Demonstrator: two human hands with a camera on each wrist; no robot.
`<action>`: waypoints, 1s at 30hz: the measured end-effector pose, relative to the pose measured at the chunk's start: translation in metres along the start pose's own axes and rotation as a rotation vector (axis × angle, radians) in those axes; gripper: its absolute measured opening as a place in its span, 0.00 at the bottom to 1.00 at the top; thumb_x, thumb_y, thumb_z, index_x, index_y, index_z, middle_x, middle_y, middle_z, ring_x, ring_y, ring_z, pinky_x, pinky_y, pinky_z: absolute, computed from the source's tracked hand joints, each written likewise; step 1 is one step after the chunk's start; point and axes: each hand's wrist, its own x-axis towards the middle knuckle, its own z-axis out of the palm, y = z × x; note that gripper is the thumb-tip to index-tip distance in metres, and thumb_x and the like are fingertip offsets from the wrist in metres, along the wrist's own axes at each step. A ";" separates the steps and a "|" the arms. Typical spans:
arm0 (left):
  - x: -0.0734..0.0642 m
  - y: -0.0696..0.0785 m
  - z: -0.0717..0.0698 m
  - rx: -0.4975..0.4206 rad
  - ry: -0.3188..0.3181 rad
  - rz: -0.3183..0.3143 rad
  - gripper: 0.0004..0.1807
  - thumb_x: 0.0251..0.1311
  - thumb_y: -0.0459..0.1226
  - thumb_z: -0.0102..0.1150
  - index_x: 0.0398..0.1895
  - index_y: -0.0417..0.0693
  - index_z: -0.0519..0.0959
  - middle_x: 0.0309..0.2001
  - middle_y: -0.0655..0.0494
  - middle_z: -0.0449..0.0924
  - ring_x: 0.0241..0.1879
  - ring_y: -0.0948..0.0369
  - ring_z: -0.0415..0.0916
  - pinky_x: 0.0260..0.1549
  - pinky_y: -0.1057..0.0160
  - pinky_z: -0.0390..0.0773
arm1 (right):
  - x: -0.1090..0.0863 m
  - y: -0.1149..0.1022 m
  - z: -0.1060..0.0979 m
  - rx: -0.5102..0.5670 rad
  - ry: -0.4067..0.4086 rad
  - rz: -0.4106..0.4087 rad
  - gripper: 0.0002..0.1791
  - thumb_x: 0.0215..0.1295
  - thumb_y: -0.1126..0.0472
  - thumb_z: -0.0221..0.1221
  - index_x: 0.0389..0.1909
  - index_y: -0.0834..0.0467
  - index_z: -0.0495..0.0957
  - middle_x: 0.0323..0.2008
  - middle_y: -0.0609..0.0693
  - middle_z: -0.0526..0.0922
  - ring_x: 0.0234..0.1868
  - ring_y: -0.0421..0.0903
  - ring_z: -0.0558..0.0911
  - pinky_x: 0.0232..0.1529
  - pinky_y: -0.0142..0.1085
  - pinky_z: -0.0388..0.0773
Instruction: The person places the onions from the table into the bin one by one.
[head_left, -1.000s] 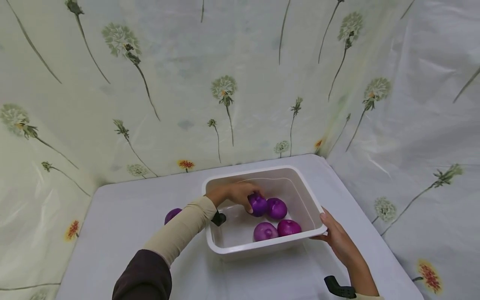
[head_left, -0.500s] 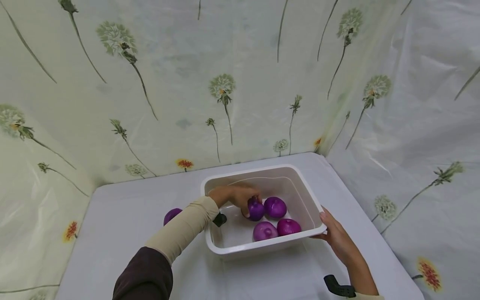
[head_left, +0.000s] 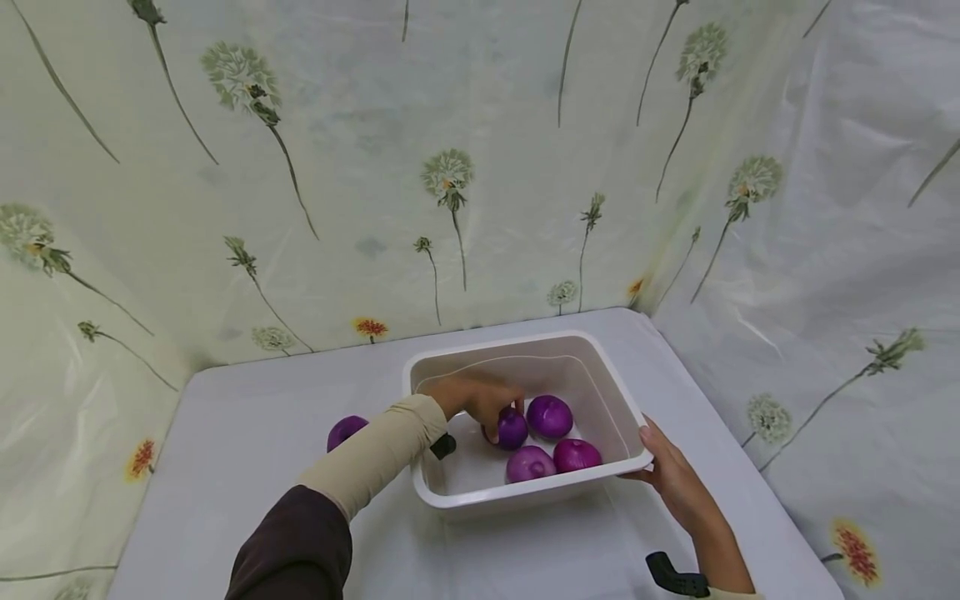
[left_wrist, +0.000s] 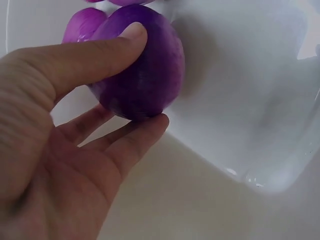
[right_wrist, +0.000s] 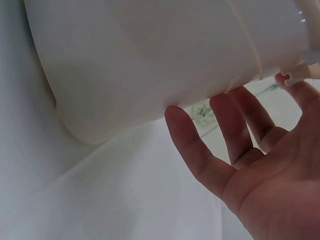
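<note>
My left hand point(head_left: 487, 404) reaches into a white plastic tub point(head_left: 517, 498) and grips a dark purple onion point(left_wrist: 145, 70). In the left wrist view the thumb lies across the onion's top, with the other fingers against its lower side. Three more red onions rest on the tub floor: one point(head_left: 550, 417) right beside the held one, and a paler onion point(head_left: 531, 463) and a magenta onion point(head_left: 577, 455) side by side near the front wall. At the tub's right front corner my right hand point(head_left: 678, 479) holds the rim, its fingertips point(right_wrist: 180, 120) against the outer wall.
Another purple onion point(head_left: 345, 432) lies on the white-covered table point(head_left: 247, 450) left of the tub, partly hidden by the left sleeve. Flower-printed sheeting point(head_left: 337, 167) rises behind the table and along its sides.
The left hand has brought the held onion slightly left and toward the tub's front, and a small gap now shows beside the neighbouring onion. The right hand and tub stay in place.
</note>
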 end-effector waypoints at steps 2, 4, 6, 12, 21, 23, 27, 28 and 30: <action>0.000 0.001 0.001 0.003 -0.004 0.002 0.31 0.53 0.25 0.70 0.58 0.47 0.67 0.53 0.50 0.72 0.48 0.62 0.72 0.40 0.71 0.80 | 0.000 0.000 0.000 -0.003 0.002 0.000 0.30 0.82 0.44 0.32 0.80 0.44 0.46 0.71 0.64 0.60 0.59 0.53 0.76 0.51 0.54 0.80; 0.001 0.001 0.002 0.008 -0.005 0.000 0.31 0.53 0.25 0.71 0.58 0.48 0.66 0.52 0.50 0.71 0.47 0.62 0.72 0.40 0.71 0.79 | 0.000 0.001 0.001 -0.007 0.003 0.000 0.30 0.81 0.44 0.32 0.80 0.44 0.46 0.71 0.64 0.60 0.59 0.55 0.76 0.51 0.55 0.80; 0.000 0.002 0.003 0.021 -0.007 -0.001 0.32 0.53 0.26 0.71 0.59 0.48 0.65 0.52 0.50 0.71 0.48 0.62 0.72 0.41 0.71 0.79 | 0.000 0.001 0.001 -0.009 0.007 0.002 0.30 0.81 0.44 0.33 0.80 0.45 0.47 0.70 0.64 0.61 0.59 0.57 0.75 0.51 0.55 0.79; -0.001 0.004 0.002 0.103 -0.030 0.020 0.37 0.54 0.28 0.71 0.67 0.52 0.66 0.62 0.50 0.70 0.57 0.61 0.68 0.54 0.67 0.75 | -0.001 -0.001 0.001 -0.012 0.011 -0.002 0.30 0.81 0.44 0.33 0.80 0.45 0.46 0.70 0.64 0.61 0.59 0.55 0.76 0.51 0.54 0.80; 0.001 0.004 -0.001 0.226 -0.058 0.103 0.36 0.53 0.29 0.72 0.67 0.54 0.73 0.62 0.50 0.73 0.58 0.60 0.70 0.60 0.65 0.72 | -0.003 -0.004 0.000 -0.007 0.009 -0.012 0.30 0.82 0.45 0.32 0.80 0.45 0.46 0.70 0.65 0.61 0.58 0.54 0.76 0.51 0.54 0.80; 0.002 0.004 -0.001 0.215 -0.051 0.104 0.36 0.53 0.29 0.72 0.67 0.54 0.73 0.62 0.50 0.73 0.58 0.60 0.70 0.60 0.65 0.72 | -0.003 -0.003 0.000 -0.007 0.007 -0.016 0.30 0.82 0.46 0.32 0.80 0.45 0.46 0.70 0.65 0.61 0.59 0.54 0.76 0.51 0.54 0.80; 0.004 0.002 0.000 0.208 -0.031 0.092 0.36 0.53 0.29 0.72 0.67 0.56 0.73 0.62 0.50 0.73 0.58 0.61 0.70 0.59 0.66 0.71 | -0.003 -0.002 -0.001 0.000 0.003 -0.023 0.30 0.82 0.46 0.32 0.80 0.46 0.46 0.70 0.65 0.61 0.59 0.52 0.77 0.51 0.53 0.80; 0.005 0.002 0.001 0.207 -0.025 0.087 0.36 0.53 0.29 0.72 0.67 0.57 0.73 0.62 0.51 0.73 0.58 0.61 0.70 0.59 0.66 0.72 | -0.003 -0.002 0.000 0.004 0.000 -0.022 0.30 0.82 0.46 0.31 0.80 0.46 0.46 0.70 0.65 0.61 0.59 0.52 0.77 0.51 0.53 0.80; 0.007 0.002 0.003 0.215 -0.021 0.082 0.36 0.53 0.30 0.72 0.67 0.57 0.73 0.61 0.51 0.73 0.56 0.61 0.70 0.57 0.66 0.73 | -0.004 -0.001 0.001 0.013 0.002 -0.015 0.30 0.82 0.46 0.31 0.80 0.47 0.47 0.70 0.65 0.61 0.59 0.52 0.77 0.51 0.52 0.80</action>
